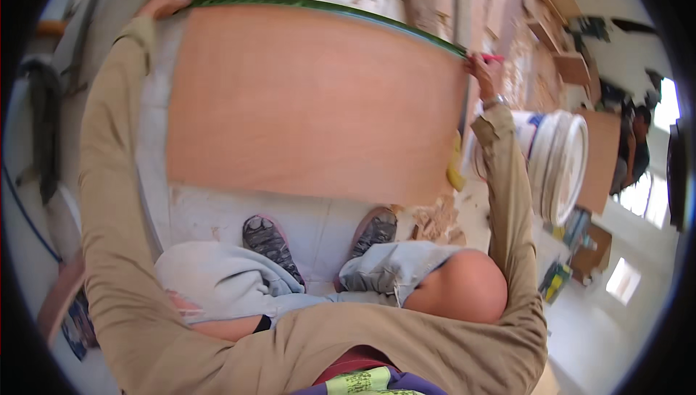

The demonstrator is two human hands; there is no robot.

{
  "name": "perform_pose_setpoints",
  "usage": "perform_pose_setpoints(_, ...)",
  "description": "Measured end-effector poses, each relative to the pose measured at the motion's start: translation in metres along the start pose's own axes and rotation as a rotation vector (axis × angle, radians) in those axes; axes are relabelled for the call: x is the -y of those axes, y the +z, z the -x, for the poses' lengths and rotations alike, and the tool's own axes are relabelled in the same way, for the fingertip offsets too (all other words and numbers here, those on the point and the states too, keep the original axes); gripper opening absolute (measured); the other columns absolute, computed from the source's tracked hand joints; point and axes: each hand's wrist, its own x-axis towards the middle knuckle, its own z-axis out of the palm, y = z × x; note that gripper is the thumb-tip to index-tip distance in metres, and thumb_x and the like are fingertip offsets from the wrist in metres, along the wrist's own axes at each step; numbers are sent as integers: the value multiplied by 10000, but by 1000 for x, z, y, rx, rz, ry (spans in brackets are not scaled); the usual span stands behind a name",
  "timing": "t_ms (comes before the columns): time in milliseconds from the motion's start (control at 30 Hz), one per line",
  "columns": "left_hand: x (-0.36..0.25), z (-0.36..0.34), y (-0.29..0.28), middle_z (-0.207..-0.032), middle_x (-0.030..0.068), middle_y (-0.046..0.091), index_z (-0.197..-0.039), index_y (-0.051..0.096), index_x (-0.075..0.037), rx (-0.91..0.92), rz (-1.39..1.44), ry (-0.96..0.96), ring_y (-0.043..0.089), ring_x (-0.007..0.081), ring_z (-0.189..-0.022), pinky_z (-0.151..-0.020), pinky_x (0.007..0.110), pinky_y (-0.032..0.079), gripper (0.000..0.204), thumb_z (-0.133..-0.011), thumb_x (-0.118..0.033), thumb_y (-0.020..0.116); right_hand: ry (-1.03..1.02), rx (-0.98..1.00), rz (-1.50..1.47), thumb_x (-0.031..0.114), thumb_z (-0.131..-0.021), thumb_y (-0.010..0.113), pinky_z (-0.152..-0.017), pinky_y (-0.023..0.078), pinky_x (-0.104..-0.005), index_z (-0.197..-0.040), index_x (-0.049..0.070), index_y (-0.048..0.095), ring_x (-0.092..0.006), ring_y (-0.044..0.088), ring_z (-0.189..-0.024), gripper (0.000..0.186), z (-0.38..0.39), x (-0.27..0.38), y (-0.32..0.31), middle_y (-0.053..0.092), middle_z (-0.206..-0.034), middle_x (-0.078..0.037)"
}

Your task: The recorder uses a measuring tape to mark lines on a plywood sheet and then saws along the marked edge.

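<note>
A flat sheet of reddish-brown plywood lies on the floor ahead of my feet. Along its far edge stretches a long green strip, which looks like a tape measure blade. My left hand is closed on the strip's left end, just beyond the sheet's far left corner. At the far right corner, my right hand is closed around the other end. A small pinkish-red item shows at the right hand's fingers; its kind cannot be made out.
A white bucket lies on its side right of my right forearm. Wood shavings are scattered by my right shoe. A yellow object touches the sheet's right side. Boards lie at far right; another person is beyond.
</note>
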Motion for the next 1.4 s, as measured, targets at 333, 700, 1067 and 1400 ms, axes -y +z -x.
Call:
perform_pose_setpoints(333, 18, -21, 19, -651, 92, 652, -842, 747, -42, -111, -26, -118, 564, 220, -557, -552, 414, 453, 186, -726, -185, 722, 61, 14, 73, 197, -982, 686, -676, 625, -278, -1075, -10, 668, -158, 713, -745, 228, -9, -3, -9, 714, -921, -86)
perform_pose_setpoints(700, -2, -15, 4, -607, 59, 598, -808, 725, -20, 8, -67, -223, 513, 186, -522, -511, 382, 418, 145, -761, -156, 713, -31, 35, 29, 183, -992, 669, -636, 605, -251, -1056, -20, 656, -133, 690, -709, 213, -2, -7, -5, 700, -900, -81)
perform_pose_setpoints(1067, 5, -3, 6, -599, 1, 490, -764, 613, -20, -25, -53, -161, 438, 127, -545, -507, 354, 356, 147, -819, -155, 630, -138, 41, 95, 185, -994, 662, -633, 601, -266, -1004, -47, 682, -146, 680, -669, 233, -6, -15, -6, 700, -842, -81)
perform_pose_setpoints(1400, 11, -2, 0, -643, -58, 478, -866, 674, -18, 117, 99, -174, 403, 70, -578, -519, 298, 319, 129, -859, -90, 567, -124, -180, 294, 199, -914, 719, -620, 560, -269, -906, 4, 764, -125, 702, -628, 200, 6, -2, 11, 737, -709, -66)
